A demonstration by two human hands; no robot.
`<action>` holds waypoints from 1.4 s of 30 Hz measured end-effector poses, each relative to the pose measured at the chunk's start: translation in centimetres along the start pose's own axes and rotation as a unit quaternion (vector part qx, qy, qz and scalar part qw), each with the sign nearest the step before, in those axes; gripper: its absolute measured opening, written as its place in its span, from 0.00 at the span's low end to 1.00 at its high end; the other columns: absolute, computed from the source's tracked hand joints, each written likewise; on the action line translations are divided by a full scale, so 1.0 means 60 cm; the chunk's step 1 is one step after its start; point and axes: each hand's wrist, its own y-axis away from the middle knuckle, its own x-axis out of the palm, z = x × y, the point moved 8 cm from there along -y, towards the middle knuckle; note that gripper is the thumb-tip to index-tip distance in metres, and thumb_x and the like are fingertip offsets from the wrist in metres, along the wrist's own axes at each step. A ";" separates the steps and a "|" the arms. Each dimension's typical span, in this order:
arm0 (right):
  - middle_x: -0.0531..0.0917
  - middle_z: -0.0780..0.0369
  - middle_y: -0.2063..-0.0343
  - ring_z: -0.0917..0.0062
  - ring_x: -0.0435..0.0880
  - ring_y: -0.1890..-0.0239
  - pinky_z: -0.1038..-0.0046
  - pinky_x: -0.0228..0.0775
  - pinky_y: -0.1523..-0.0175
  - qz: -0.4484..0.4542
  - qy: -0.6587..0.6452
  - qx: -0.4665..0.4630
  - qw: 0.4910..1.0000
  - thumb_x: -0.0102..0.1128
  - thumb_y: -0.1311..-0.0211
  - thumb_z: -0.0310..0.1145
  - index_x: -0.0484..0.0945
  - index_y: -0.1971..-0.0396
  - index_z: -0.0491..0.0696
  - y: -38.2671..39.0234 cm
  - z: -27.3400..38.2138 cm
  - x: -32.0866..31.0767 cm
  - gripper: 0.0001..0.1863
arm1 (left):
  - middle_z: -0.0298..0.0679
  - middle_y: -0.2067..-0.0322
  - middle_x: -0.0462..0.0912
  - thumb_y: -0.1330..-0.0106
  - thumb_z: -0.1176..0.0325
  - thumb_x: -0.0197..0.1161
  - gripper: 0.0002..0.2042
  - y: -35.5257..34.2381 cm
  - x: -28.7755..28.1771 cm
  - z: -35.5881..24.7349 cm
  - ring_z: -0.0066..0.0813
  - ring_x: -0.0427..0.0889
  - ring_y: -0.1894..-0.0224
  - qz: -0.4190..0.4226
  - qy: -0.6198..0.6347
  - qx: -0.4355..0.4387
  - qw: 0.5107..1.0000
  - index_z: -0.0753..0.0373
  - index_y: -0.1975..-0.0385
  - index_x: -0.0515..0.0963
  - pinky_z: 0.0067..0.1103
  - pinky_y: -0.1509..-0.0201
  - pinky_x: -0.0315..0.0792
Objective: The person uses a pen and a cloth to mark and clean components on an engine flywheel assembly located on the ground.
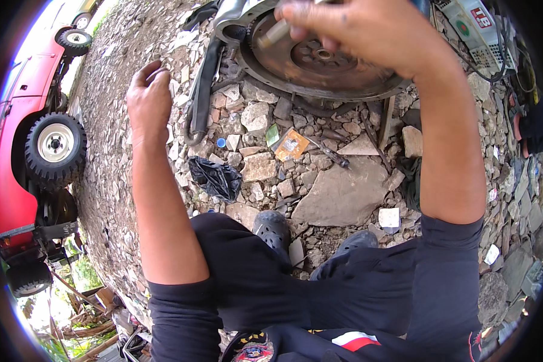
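Note:
At the top of the head view stands a large round metal flywheel (pixel 271 66), brown and dusty, set in a grey metal housing (pixel 228 13). My right hand (pixel 368 30) is over its face, closed round a pale-handled brush (pixel 275 34). The brush tip is blurred, and I cannot tell if it touches the metal. Out to the left, over the stony ground, my left hand (pixel 149 99) has its fingers curled in, with nothing visible in them. A dark flat strap or hose (pixel 206 84) hangs from the housing, nearest to that hand.
Broken stone covers the ground, with a big flat slab (pixel 344 190). A black plastic bag (pixel 216 178), an orange packet (pixel 291 145) and a dark metal tool or bolt (pixel 335 157) lie before my feet. A red vehicle (pixel 27 130) stands left; a pale crate (pixel 473 30) is upper right.

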 end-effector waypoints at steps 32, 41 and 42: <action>0.85 0.53 0.69 0.62 0.86 0.66 0.70 0.76 0.57 -0.105 -0.060 0.080 0.989 0.60 0.42 0.38 0.83 0.64 0.43 -0.088 -0.209 0.179 0.13 | 0.42 0.61 0.85 0.43 0.66 0.55 0.18 -0.063 0.087 0.047 0.30 0.82 0.60 0.026 -0.053 0.046 0.997 0.66 0.54 0.80 0.22 0.51 0.72; 0.85 0.55 0.74 0.67 0.86 0.71 0.71 0.76 0.61 -0.146 -0.005 0.023 0.989 0.60 0.42 0.37 0.83 0.63 0.42 -0.084 -0.194 0.172 0.14 | 0.45 0.61 0.85 0.42 0.68 0.55 0.17 -0.064 0.084 0.048 0.30 0.82 0.59 0.030 -0.051 0.041 0.997 0.67 0.55 0.80 0.22 0.50 0.72; 0.85 0.56 0.75 0.70 0.86 0.72 0.72 0.76 0.63 -0.143 -0.086 0.046 0.985 0.60 0.40 0.36 0.83 0.63 0.42 -0.084 -0.202 0.179 0.13 | 0.45 0.61 0.85 0.42 0.68 0.55 0.17 -0.062 0.088 0.048 0.30 0.82 0.59 0.033 -0.051 0.040 0.997 0.67 0.55 0.80 0.22 0.50 0.72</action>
